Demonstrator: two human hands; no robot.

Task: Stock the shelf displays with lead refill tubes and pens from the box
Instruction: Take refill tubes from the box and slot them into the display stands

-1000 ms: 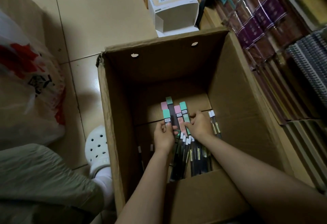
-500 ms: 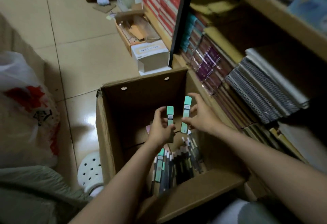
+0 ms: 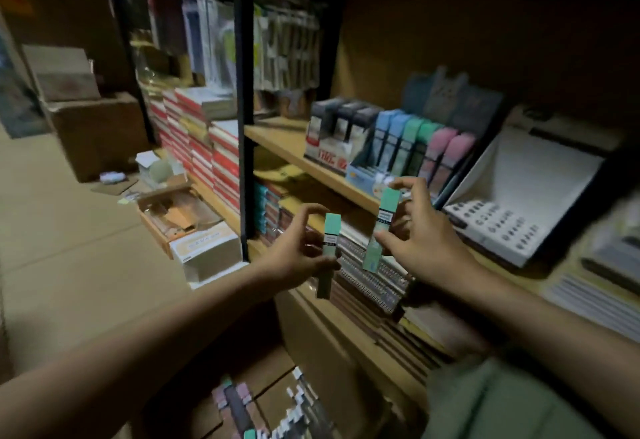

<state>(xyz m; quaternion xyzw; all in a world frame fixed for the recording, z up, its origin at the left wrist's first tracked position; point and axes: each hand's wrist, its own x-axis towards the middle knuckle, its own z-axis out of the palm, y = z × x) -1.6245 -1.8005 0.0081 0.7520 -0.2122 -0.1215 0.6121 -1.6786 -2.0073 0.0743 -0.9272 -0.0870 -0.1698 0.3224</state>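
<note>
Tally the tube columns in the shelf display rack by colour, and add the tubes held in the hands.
Blue columns: 2
Green columns: 2
Pink columns: 2
Green tube in left hand: 1
Green tube in right hand: 1
Total: 6 columns, 2 held tubes

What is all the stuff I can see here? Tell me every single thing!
green flat lead refill tubes: two, one in each hand, other
tiered display of refill tubes: one, blue, green and pink rows, wooden shelf
white pen display tray: one, right of it
red-and-white book stacks: several, left bay
brown cardboard box: one, bottom, holding pens and tubes
left hand: pinches one tube
right hand: pinches the other
</note>
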